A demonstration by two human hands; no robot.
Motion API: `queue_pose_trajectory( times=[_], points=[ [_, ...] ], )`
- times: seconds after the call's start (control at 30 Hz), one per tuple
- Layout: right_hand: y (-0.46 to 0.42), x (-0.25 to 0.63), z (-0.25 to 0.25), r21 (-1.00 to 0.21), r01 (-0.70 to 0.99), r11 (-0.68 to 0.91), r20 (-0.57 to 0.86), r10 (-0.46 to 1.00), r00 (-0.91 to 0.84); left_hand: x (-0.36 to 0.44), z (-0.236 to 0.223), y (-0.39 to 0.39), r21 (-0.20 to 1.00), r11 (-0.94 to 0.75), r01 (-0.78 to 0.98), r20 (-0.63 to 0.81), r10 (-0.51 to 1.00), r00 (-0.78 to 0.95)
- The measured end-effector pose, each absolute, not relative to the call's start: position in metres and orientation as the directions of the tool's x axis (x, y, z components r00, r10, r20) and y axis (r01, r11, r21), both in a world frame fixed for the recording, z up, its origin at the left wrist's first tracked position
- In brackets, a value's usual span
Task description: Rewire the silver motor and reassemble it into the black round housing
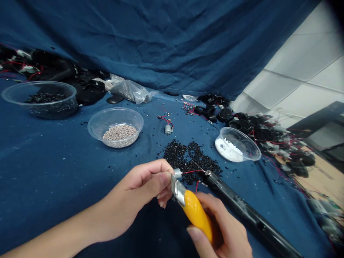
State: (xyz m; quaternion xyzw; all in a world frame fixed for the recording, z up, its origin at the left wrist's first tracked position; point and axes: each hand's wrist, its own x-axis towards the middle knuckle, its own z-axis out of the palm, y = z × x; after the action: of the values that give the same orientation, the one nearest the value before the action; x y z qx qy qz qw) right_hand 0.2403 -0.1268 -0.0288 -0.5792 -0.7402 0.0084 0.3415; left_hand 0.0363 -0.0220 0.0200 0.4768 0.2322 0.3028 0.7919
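Note:
My left hand (pixel 153 181) is closed, thumb and fingers pinching a small silver cylindrical motor (pixel 177 173). A red wire (pixel 192 172) runs from the motor to the tip of a long black tube-shaped housing (pixel 249 211), which lies slanted at the right. My right hand (pixel 223 225) is wrapped round a yellow-handled cutter (pixel 197 213). The cutter's metal head touches or nearly touches my left thumb tip beside the motor. Its exact cutting edge is hard to make out. Behind the motor, small black pieces (pixel 196 154) are heaped on the blue cloth.
Clear plastic bowls stand around: one with dark parts (pixel 40 111), one with small metallic pieces (pixel 92 132), one with white pieces (pixel 249 143). Another motor (pixel 168 129) with wires lies beyond the heap. A plastic bag (pixel 131 89) and piles of black parts (pixel 268 132) line the back and right.

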Motion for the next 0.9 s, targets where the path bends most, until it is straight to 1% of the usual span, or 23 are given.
queue_pose_trajectory(
  times=[0.2, 0.43, 0.53, 0.7, 0.77, 0.83, 0.9],
  points=[
    [-0.126, 0.239, -0.025, -0.405, 0.859, 0.312, 0.485, 0.87, -0.087, 0.034, 0.02, -0.022, 0.93, 0.284, -0.233, -0.046, 0.72, 0.693],
    [-0.126, 0.237, -0.022, -0.435, 0.844, 0.314, 0.486, 0.871, -0.074, 0.034, 0.027, -0.026, 0.977, 0.158, -0.142, -0.034, 0.778, 0.628],
    [-0.127, 0.236, -0.023, -0.445, 0.84, 0.311, 0.477, 0.876, -0.071, 0.033, 0.026, -0.025, 0.978, 0.142, -0.156, -0.017, 0.791, 0.612],
    [-0.122, 0.232, -0.019, -0.44, 0.843, 0.31, 0.504, 0.862, -0.054, 0.032, 0.022, -0.024, 0.969, 0.143, -0.204, 0.011, 0.793, 0.609],
    [-0.119, 0.231, -0.013, -0.493, 0.831, 0.256, 0.504, 0.863, 0.033, 0.03, 0.021, -0.024, 0.98, 0.087, -0.179, 0.038, 0.801, 0.597],
    [-0.118, 0.231, -0.006, -0.571, 0.805, 0.161, 0.489, 0.854, 0.176, 0.028, 0.021, -0.023, 0.991, 0.004, -0.133, 0.075, 0.81, 0.582],
    [-0.121, 0.231, -0.001, -0.614, 0.785, 0.078, 0.474, 0.832, 0.288, 0.027, 0.022, -0.021, 0.995, -0.057, -0.079, 0.092, 0.818, 0.568]
  ],
)
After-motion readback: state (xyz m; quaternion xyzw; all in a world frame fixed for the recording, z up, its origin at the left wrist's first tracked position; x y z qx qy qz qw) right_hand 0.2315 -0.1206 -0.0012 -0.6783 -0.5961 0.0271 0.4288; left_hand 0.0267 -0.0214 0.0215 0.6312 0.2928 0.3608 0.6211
